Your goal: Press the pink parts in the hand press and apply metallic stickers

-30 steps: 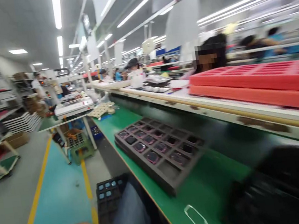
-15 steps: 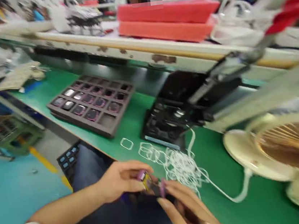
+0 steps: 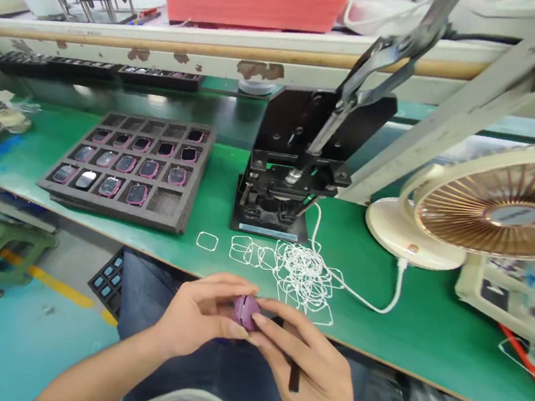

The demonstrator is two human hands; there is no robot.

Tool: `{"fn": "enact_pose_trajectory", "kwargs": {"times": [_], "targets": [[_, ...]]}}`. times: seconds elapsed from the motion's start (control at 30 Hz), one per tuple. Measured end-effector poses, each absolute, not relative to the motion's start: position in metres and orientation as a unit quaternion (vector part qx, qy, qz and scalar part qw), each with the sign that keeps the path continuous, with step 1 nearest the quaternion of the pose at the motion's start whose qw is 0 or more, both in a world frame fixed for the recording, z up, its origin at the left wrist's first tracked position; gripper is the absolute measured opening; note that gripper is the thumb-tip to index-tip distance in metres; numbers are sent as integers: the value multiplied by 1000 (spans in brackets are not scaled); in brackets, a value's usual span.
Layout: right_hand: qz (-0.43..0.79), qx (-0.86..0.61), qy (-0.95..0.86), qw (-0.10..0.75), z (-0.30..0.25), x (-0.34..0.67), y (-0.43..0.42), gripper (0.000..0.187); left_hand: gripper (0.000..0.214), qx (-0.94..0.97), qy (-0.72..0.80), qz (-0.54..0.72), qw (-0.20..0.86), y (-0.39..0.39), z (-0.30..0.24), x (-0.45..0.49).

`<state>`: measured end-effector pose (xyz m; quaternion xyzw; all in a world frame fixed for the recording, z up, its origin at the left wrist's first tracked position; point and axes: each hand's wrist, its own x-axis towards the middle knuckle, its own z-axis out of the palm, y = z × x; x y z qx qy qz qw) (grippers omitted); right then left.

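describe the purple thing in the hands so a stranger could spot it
Find the green bench mat with the black metal hand press on it. In front of it, the left hand and right hand cup a small rounded purple piece. Unlike the pieces in the dark foam tray, it is held.

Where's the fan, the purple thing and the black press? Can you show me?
Fan [image 3: 513,212]: head view, on its round copper-colored grille.
Purple thing [image 3: 246,312]: head view, on its middle.
Black press [image 3: 295,125]: head view, on its upright back plate.

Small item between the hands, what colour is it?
The item is purple, clearest in the head view.
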<state>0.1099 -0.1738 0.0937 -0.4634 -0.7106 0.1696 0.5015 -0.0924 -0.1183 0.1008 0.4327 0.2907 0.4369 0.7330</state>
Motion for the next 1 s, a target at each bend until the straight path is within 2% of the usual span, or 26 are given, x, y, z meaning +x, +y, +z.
{"fn": "enact_pose_trajectory", "kwargs": {"times": [0.3,0.4,0.5,0.57,0.63,0.7,0.87,0.93,1.0], "targets": [[46,-478,-773,416,78,113,-179,60,45,458,291,454,707,-124,105,-80],[25,-480,-770,420,73,109,-177,58,41,431,336,493,677,-131,103,-69],[70,-510,-725,459,78,105,-170,45,30,365,419,497,666,-133,97,-62],[131,-534,-692,467,85,104,-165,32,30,342,421,494,680,-131,94,-63],[191,-523,-699,449,91,106,-161,16,32,332,401,498,693,-127,92,-64],[218,-487,-732,424,95,109,-159,8,32,328,383,501,704,-124,91,-65],[189,-449,-740,464,94,111,-160,8,28,373,367,498,691,-122,93,-61],[253,-477,-684,491,92,111,-161,16,28,487,390,476,620,-120,95,-62],[378,-503,-589,507,92,113,-162,32,31,649,372,448,489,-114,99,-67]]}}
